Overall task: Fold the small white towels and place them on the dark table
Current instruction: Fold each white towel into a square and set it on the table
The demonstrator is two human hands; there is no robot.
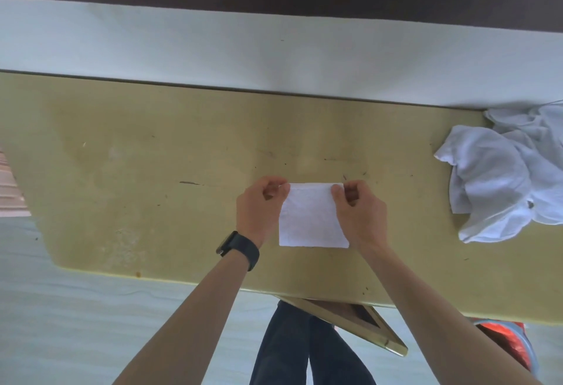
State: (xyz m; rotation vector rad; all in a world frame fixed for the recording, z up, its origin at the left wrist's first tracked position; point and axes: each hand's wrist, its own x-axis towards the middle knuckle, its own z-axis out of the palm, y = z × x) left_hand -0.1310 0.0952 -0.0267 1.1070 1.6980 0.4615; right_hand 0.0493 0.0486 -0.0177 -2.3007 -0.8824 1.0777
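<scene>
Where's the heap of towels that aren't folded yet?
In the head view, the crumpled white towels lie at the right end of the yellowish table, apart from the folded towel that the left hand and right hand pinch.

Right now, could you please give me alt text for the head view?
The left hand and right hand pinch the far corners of a folded white towel on a yellowish table; crumpled white towels lie at right.

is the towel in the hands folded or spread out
Folded: the small white towel is a compact, straight-edged rectangle, pinched at its far corners by the left hand and right hand, unlike the crumpled towel pile.
</scene>
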